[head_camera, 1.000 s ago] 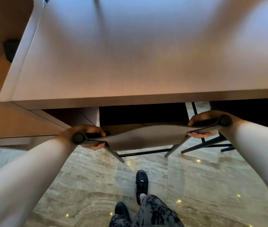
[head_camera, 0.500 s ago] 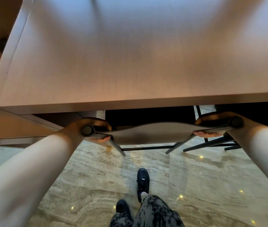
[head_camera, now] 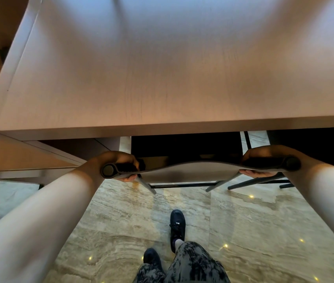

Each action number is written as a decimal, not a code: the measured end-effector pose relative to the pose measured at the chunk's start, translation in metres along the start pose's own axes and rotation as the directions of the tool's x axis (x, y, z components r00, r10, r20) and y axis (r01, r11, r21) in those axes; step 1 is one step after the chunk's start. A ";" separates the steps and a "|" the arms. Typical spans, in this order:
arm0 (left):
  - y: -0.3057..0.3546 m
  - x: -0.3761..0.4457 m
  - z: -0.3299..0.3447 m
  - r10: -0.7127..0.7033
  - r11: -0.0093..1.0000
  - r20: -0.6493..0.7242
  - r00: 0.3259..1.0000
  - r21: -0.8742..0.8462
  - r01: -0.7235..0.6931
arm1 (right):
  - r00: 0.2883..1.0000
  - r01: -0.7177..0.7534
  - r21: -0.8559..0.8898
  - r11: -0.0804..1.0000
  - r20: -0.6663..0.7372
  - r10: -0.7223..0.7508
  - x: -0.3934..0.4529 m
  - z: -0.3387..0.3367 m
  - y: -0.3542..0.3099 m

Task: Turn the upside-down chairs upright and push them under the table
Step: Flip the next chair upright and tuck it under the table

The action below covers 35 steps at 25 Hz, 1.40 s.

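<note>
Both hands, left hand point(head_camera: 119, 164) and right hand point(head_camera: 264, 160), curled round chair point(head_camera: 188, 170) backrest ends at worktop point(head_camera: 162, 78) near edge: push evenly, straight, legs sliding under.

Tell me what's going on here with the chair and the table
A person stands at a wooden table and holds a chair by the top of its backrest. The left hand grips one end of the top rail and the right hand grips the other. The chair is upright, its legs on the marble floor, and its seat is mostly hidden under the table edge. The person's feet are just behind it. How far in the chair sits cannot be told.
</note>
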<state>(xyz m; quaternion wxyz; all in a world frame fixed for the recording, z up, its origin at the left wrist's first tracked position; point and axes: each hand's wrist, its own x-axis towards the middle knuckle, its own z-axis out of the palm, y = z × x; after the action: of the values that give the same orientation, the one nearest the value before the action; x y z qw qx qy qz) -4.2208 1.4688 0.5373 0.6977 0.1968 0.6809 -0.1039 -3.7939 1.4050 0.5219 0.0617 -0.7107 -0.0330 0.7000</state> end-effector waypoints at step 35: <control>-0.061 0.013 -0.025 0.070 0.997 0.062 0.996 -0.040 -0.068 | 0.997 0.069 0.583 0.809 -0.069 -0.035 0.004 0.034 0.099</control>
<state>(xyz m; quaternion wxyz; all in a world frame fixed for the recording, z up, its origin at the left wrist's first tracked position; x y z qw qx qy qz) -4.2677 1.4257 0.5166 0.7258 0.2035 0.6530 -0.0731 -3.8319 1.3086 0.5041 0.2972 -0.6752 0.1662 0.6544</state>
